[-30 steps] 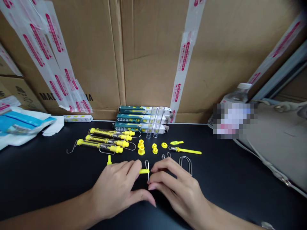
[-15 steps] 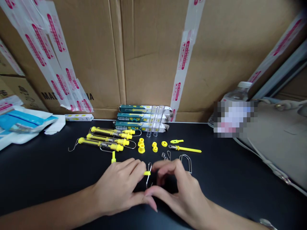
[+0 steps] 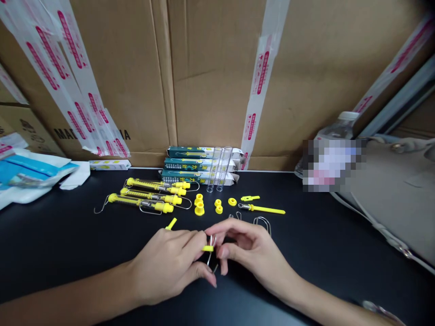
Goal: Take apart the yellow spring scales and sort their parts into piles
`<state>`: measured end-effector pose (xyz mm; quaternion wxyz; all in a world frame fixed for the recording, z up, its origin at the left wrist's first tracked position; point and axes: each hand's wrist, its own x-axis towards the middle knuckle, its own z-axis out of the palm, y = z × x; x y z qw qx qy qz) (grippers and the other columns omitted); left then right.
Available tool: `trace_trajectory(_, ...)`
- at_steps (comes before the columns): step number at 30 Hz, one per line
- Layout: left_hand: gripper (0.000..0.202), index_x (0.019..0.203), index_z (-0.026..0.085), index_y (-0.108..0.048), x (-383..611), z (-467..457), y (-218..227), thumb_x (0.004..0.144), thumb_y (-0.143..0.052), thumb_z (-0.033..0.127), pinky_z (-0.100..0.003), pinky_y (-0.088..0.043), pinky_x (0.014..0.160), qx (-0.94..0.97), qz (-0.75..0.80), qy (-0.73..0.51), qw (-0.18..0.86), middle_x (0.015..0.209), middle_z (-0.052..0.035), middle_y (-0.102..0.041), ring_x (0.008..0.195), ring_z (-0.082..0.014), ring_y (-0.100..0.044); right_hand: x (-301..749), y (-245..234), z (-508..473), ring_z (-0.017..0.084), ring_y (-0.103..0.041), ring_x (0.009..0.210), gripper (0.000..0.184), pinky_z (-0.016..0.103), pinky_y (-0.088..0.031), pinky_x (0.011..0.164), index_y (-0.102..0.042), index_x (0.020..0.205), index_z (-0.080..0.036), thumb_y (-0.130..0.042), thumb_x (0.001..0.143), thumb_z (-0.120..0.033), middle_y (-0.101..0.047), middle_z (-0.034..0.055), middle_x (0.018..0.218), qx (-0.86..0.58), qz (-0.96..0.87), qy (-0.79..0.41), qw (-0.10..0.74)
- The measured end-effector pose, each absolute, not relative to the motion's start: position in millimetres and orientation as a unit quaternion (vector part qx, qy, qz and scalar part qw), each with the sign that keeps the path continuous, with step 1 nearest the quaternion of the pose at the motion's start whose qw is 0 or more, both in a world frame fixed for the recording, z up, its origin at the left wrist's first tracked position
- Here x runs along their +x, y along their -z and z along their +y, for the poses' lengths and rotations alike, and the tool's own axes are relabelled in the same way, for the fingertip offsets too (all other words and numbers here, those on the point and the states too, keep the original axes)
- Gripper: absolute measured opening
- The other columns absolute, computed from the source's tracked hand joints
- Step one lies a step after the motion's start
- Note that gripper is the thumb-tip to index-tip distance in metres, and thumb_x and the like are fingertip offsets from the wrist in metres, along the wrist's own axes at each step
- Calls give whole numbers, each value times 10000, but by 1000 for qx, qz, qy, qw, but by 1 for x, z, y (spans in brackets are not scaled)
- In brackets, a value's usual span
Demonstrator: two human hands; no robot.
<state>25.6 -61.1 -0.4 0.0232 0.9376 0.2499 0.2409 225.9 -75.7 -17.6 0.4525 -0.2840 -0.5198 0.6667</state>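
Two hands meet low over a black desk [image 3: 68, 253]. The left hand [image 3: 170, 262] pinches a yellow rod [image 3: 207, 248], its long axis pointing sideways at the right hand [image 3: 251, 253]. That hand pinches a wire hook [image 3: 210, 258], roughly upright, touching the rod's tip between them.

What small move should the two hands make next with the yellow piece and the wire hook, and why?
Probably the right hand should slide the wire hook a little further into the tip of the yellow piece, while the left hand holds it steady. The hook's top sits right at that tip, pinched between both hands' fingertips, and whether they are joined cannot be told.
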Motion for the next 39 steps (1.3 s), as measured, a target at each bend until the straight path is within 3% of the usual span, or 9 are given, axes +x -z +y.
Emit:
trace_trajectory(5,342,826,214,-408,25,-61,4,1052,-270,430,-239,-380,484,942,250,-224,23,656,46,-599,528,-118,-590,222,19,-71,83,-570,481,297,190,-464,433,-708,944,-147,-773,793,-394,-660,0,677,-310,-469,-717,412)
trace_trajectory(10,358,824,202,-440,23,-64,6,1046,-284,435,-258,-347,454,944,241,-224,14,615,40,-596,490,-128,-568,222,12,-73,63,-461,541,306,197,-384,530,-688,706,-142,-799,754,-422,-600,-28,629,-360,-490,-667,431)
trace_trajectory(14,411,864,183,-493,24,-64,3,1033,-289,497,-256,-362,454,947,233,-220,21,622,36,-627,492,-132,-598,221,6,-77,104,-507,646,342,234,-402,630,-681,716,-161,-835,684,-465,-621,-22,681,-369,-499,-658,426)
trace_trajectory(19,588,815,167,-544,25,-62,6,971,-261,658,-239,-353,444,945,252,-208,0,552,29,-634,459,-132,-624,217,7,-79,105,-495,602,379,240,-386,595,-647,683,-163,-807,702,-506,-605,-29,634,-386,-506,-640,430)
trace_trajectory(32,596,753,162,-553,28,-64,11,1018,-205,566,-244,-345,398,941,228,-217,-122,472,45,-602,384,-120,-601,213,7,-84,123,-527,637,373,256,-417,644,-635,678,-163,-776,741,-502,-609,-20,642,-408,-504,-614,450)
trace_trajectory(39,515,735,173,-517,26,-71,13,1023,-268,521,-291,-299,346,933,240,-184,-197,477,36,-543,352,-162,-561,209,7,-87,128,-498,628,407,267,-393,618,-608,665,-165,-754,746,-536,-584,-17,639,-437,-508,-586,455)
